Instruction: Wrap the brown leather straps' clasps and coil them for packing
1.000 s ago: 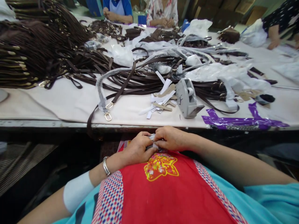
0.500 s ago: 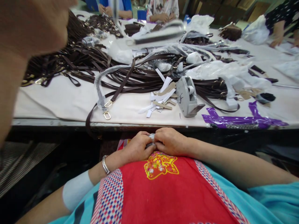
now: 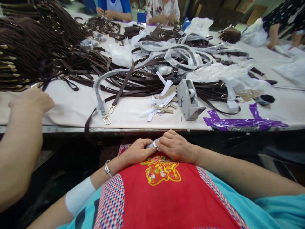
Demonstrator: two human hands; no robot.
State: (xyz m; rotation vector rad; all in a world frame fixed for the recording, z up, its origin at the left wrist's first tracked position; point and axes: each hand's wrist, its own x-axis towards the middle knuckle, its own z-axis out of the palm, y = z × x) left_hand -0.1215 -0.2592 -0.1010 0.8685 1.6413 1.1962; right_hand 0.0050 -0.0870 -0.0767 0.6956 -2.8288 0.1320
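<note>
My left hand (image 3: 138,152) and my right hand (image 3: 175,146) meet in my lap, just below the table edge (image 3: 143,129) and above my red apron. Both pinch a small grey-white wrapped piece (image 3: 153,144) between the fingertips; most of it is hidden by my fingers. A silver bangle sits on my left wrist. On the table in front of me, a brown strap with gold clasps (image 3: 106,120) hangs over the edge.
A grey tape dispenser (image 3: 188,100) stands beside loose paper strips (image 3: 159,101), with purple tape (image 3: 238,122) stuck down at the right. Heaps of brown straps (image 3: 21,47) fill the left and middle. A co-worker's hand (image 3: 30,100) rests on the table at left. Other people sit across.
The co-worker's arm, which passed close across the upper left, has dropped and its hand now lies on the table. My hands stay together in my lap.
</note>
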